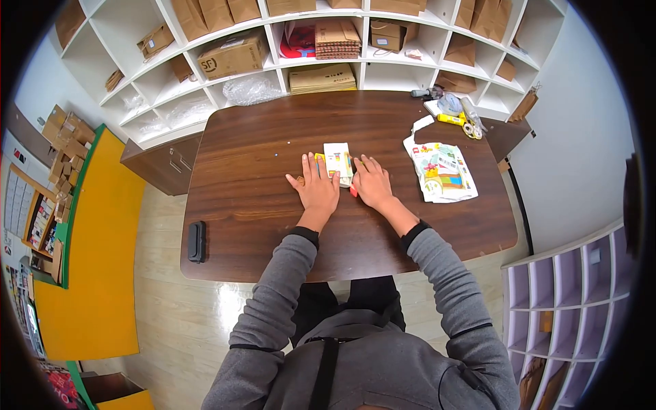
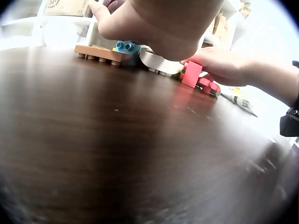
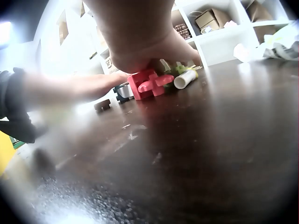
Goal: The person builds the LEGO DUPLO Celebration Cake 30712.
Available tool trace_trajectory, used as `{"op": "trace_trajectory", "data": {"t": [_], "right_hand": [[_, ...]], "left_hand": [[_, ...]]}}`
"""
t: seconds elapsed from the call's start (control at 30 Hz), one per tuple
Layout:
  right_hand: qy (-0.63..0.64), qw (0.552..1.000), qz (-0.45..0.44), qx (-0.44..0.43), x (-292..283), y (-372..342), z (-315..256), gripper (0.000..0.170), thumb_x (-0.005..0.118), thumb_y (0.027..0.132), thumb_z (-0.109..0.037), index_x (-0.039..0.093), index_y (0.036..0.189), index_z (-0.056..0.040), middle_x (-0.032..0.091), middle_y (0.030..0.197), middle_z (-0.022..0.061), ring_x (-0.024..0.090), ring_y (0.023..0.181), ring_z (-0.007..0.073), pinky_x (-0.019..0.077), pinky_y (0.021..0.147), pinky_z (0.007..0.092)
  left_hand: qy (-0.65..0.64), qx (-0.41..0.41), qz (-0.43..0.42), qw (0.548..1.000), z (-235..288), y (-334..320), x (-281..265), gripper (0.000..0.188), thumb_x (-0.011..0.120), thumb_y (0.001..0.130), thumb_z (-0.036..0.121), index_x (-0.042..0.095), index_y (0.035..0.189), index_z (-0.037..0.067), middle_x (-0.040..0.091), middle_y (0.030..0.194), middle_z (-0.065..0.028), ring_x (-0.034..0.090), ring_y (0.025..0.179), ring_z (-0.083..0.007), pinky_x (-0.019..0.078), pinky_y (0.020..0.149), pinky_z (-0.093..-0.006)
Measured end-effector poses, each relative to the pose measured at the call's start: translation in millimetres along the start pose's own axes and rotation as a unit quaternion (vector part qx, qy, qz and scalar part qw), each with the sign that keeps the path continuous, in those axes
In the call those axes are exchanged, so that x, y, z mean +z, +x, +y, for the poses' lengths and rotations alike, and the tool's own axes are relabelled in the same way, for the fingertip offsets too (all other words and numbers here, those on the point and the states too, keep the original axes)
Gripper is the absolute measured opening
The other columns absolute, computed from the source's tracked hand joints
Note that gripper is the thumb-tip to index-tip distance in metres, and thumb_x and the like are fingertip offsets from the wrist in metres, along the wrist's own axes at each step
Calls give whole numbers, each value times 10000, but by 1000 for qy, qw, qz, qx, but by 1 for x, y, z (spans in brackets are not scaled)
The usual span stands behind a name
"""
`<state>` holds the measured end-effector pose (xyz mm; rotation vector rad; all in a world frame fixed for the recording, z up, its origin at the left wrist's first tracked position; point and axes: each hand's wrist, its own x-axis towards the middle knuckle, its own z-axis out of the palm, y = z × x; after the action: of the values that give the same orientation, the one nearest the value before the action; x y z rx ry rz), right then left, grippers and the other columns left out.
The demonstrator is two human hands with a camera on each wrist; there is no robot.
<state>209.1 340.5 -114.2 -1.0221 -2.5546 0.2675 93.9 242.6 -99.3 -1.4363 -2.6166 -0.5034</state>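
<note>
My left hand (image 1: 319, 191) lies palm down with its fingers spread, beside a printed paper booklet (image 1: 337, 156). Under and around it in the left wrist view are a brown toy-brick plate (image 2: 100, 54), a light-blue brick (image 2: 130, 48) and a white curved brick (image 2: 160, 63). Across the booklet, my right hand (image 1: 372, 183) rests palm down over small pieces, its fingers slightly bent. At that hand sit a red brick (image 2: 191, 73), a red flower-shaped piece (image 3: 156, 83), a green piece (image 3: 176, 70) and a white tube-like piece (image 3: 185, 79). The palms partly hide these pieces.
A white printed bag (image 1: 443, 171) lies on the brown table (image 1: 246, 219) to the right. Tape and tools (image 1: 456, 113) crowd the far right corner. A black case (image 1: 197, 241) sits near the left edge. White shelves (image 1: 400, 72) with boxes stand behind.
</note>
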Motion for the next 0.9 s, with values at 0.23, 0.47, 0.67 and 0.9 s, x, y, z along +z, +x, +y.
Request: {"op": "trace_trajectory", "data": {"t": [0.23, 0.47, 0.67, 0.9], "right_hand": [[57, 997, 36, 49, -1, 8, -3, 366, 495, 854, -346, 658, 927, -26, 486, 1251, 120, 362, 1202, 333, 299, 980, 457], [155, 977, 84, 116, -8, 25, -4, 177, 635, 771, -286, 678, 755, -115, 547, 1065, 52, 371, 1127, 290, 253, 943, 459], [145, 961, 191, 140, -58, 31, 34, 140, 623, 780, -305, 666, 766, -173, 551, 1087, 32, 372, 1129, 282, 234, 922, 476], [84, 933, 248, 248, -99, -6, 126, 189, 613, 792, -333, 660, 878, -172, 516, 1160, 55, 335, 1166, 314, 235, 927, 533]], "left_hand": [[46, 18, -25, 998, 14, 2, 4, 686, 319, 913, 480, 271, 1358, -41, 180, 1466, -143, 77, 1380, -223, 57, 1027, -640], [64, 58, 28, 996, 2, -3, 10, 680, 367, 897, 473, 323, 1324, -55, 271, 1423, -176, 189, 1353, -267, 45, 1006, -669], [109, 77, 39, 990, 2, -6, 5, 671, 437, 870, 453, 363, 1295, -61, 336, 1382, -195, 266, 1319, -278, 54, 1006, -670], [121, 96, 22, 988, 1, -9, 1, 677, 515, 837, 418, 368, 1294, -59, 365, 1361, -200, 302, 1299, -275, 77, 1011, -665]]}}
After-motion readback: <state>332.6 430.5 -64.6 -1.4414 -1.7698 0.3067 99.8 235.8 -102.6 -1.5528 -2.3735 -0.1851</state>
